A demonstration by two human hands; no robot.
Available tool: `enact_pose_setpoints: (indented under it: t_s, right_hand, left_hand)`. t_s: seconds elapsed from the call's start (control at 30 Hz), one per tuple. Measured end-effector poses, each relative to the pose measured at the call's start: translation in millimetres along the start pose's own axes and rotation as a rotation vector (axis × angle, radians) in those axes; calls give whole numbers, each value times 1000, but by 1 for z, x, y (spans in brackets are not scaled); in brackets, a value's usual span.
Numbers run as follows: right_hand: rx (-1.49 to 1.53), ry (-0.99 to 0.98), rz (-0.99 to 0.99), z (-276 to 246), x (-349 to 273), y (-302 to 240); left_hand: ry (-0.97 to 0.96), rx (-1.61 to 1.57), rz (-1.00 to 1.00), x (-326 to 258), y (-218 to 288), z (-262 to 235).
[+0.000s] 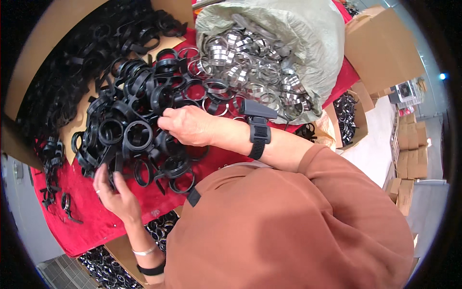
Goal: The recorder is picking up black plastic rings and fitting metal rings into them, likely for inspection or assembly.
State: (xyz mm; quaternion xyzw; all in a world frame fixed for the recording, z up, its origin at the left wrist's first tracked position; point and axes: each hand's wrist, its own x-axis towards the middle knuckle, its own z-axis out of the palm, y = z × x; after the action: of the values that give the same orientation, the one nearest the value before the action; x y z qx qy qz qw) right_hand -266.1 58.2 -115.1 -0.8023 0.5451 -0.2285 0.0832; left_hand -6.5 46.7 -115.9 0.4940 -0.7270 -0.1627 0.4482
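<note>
A large heap of black plastic rings [111, 131] with short tails lies on the red cloth in front of me. My right hand [188, 125] reaches in from the right, its fingers curled closed against a black ring [162, 99] at the heap's right side; its fingertips are partly hidden. At the heap's near left edge is my left hand [118, 196], its thumb and fingers apart around the tail of a black piece. Whether they touch that tail I cannot tell. Behind the heap, shiny metal rings [236, 58] spill from a pale woven sack [317, 53].
A cardboard box [45, 43] of black rings stands at the far left. The red cloth [91, 216] hangs over the near table edge, with boxes of black pieces [108, 267] below. At right are an opened carton [382, 48] and stacked cartons [409, 161].
</note>
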Motion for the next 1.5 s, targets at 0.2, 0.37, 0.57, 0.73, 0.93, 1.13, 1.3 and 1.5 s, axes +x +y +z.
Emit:
enact_pose_setpoints:
  t_s: [0.2,0.37,0.57,0.73,0.93,1.13,1.3,1.5]
  right_hand:
    - [970,206,100,-85,6,3]
    - [1030,134,170,-96,-20,11]
    - [55,-52,648,-60,-154,54]
    - [-33,30,624,-15,-173,57]
    - [173,274,309,-35,-170,62]
    - [252,403,60,-74,-146,55]
    - [306,446,89,-84,-132,44]
    - [1122,325,735,-72,-112,27]
  left_hand:
    - [-521,-810,-245,34,79,40]
    - [-919,-1223,-569,34,97,62]
    - [-539,-1715,-963,-12,83,50]
    - [-541,-1644,-1130,-25,95,72]
    - [-370,-1775,-1259,-40,105,91]
    - [-315,-1497,-1177,-32,132,106]
    - [-387,-1211,-928,-25,157,120]
    - [-372,-1242,-763,-30,160,128]
